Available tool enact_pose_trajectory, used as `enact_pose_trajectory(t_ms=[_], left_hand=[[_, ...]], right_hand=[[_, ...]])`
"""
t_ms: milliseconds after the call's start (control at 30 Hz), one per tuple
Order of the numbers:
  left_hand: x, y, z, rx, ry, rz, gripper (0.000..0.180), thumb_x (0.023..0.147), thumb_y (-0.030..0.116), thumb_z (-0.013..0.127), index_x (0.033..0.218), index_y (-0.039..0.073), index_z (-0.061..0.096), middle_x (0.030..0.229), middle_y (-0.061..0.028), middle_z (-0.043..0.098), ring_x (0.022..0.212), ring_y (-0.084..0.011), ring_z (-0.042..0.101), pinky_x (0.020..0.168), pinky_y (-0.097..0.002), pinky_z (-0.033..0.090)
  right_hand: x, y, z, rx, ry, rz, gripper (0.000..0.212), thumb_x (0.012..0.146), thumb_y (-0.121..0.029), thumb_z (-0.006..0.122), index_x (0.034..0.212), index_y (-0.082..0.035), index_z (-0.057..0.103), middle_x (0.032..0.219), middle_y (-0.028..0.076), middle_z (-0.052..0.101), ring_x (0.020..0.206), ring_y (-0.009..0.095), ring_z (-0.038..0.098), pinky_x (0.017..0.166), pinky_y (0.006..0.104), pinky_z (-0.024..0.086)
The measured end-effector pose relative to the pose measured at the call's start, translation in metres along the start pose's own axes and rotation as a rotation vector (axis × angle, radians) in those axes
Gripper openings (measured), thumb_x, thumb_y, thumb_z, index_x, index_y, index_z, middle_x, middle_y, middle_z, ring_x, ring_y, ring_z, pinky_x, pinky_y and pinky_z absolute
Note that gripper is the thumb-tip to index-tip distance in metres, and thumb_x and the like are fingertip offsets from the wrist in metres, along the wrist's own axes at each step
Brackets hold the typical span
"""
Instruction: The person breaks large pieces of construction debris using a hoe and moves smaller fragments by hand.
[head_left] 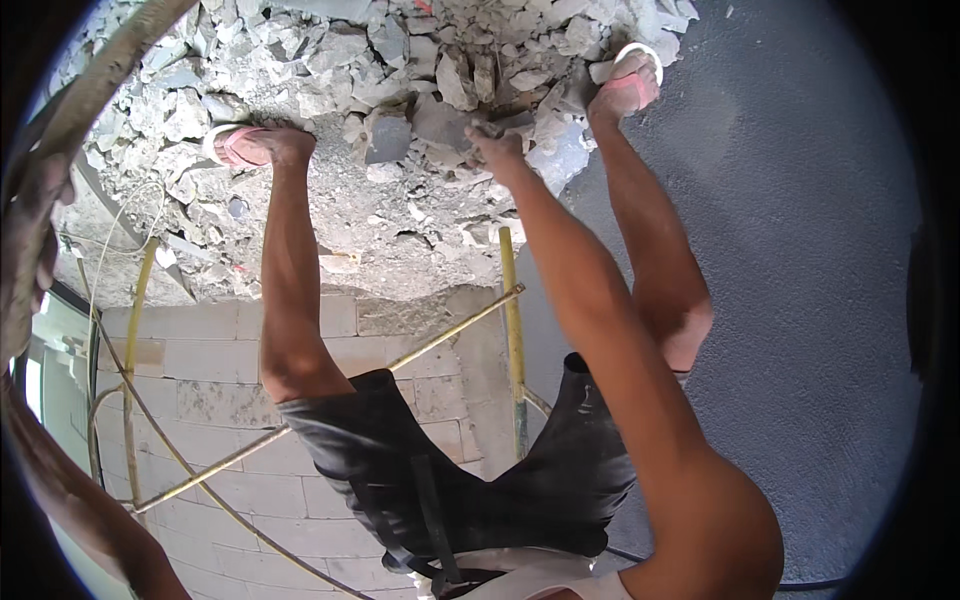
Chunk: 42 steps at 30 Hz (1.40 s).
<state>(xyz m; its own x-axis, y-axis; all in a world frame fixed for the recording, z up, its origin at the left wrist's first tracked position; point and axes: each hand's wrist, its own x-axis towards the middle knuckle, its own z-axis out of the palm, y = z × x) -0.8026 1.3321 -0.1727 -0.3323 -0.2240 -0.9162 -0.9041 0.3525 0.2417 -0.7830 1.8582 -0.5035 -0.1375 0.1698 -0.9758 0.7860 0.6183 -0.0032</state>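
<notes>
Left hand [40,235] gripping pole [108,78], right [496,150] at rubble [388,138]

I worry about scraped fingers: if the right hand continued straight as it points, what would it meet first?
The right hand would most likely meet the grey chunk of rubble just ahead; depth is unclear, so they may already touch.
</notes>
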Motion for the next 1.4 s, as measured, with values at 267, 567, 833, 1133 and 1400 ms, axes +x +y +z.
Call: enact_pose_trajectory(t_ms=[267, 567, 833, 1133, 1400], left_hand=[[-0.017, 0.040, 0.000, -0.019, 0.185, -0.024, 0.055, 0.091, 0.031, 0.070, 0.130, -0.005, 0.053, 0.082, -0.0085, 0.061, 0.052, -0.0090, 0.055, 0.040, -0.0244, 0.041], [-0.017, 0.048, 0.016, 0.016, 0.206, -0.097, 0.046, 0.090, 0.020, 0.072, 0.124, -0.004, 0.053, 0.084, -0.0098, 0.063, 0.051, -0.0072, 0.053, 0.041, -0.0235, 0.041], [-0.017, 0.041, 0.013, -0.051, 0.245, -0.109, 0.043, 0.088, 0.013, 0.074, 0.123, -0.003, 0.055, 0.087, -0.0118, 0.067, 0.051, -0.0066, 0.053, 0.043, -0.0244, 0.044], [-0.037, 0.013, 0.028, -0.174, 0.061, 0.154, 0.045, 0.089, 0.008, 0.066, 0.127, -0.012, 0.054, 0.077, -0.0220, 0.068, 0.061, -0.0284, 0.067, 0.055, -0.0363, 0.054], [-0.078, -0.047, 0.190, -0.479, 0.069, 0.268, 0.081, 0.082, 0.007, 0.057, 0.150, -0.007, 0.016, 0.087, -0.0351, 0.063, 0.080, -0.0531, 0.063, 0.075, -0.0570, 0.052]], right_hand=[[-0.078, 0.070, -0.065, -0.823, 0.010, -0.356, 0.055, 0.068, -0.044, 0.087, 0.096, -0.001, 0.067, 0.084, 0.017, 0.070, 0.080, 0.031, 0.070, 0.076, 0.0410, 0.056], [-0.031, 0.073, 0.095, -0.708, -0.049, -0.500, 0.117, 0.073, -0.046, 0.085, 0.154, -0.004, 0.011, 0.143, 0.040, 0.030, 0.133, 0.055, 0.033, 0.108, 0.0579, 0.036], [-0.007, 0.043, 0.157, -0.618, 0.142, -0.535, 0.101, 0.071, -0.017, 0.081, 0.150, -0.014, 0.018, 0.124, 0.033, 0.053, 0.108, 0.049, 0.058, 0.088, 0.0522, 0.050], [-0.058, 0.107, 0.036, -1.240, -0.776, -0.310, 0.123, 0.063, -0.044, 0.088, 0.157, -0.012, 0.017, 0.145, 0.027, 0.047, 0.132, 0.044, 0.046, 0.107, 0.0471, 0.041], [-0.138, -0.183, 0.156, 0.545, -0.598, -0.097, 0.072, 0.100, -0.057, 0.046, 0.153, -0.012, 0.029, 0.141, 0.020, 0.051, 0.118, 0.030, 0.060, 0.093, 0.0475, 0.052]])
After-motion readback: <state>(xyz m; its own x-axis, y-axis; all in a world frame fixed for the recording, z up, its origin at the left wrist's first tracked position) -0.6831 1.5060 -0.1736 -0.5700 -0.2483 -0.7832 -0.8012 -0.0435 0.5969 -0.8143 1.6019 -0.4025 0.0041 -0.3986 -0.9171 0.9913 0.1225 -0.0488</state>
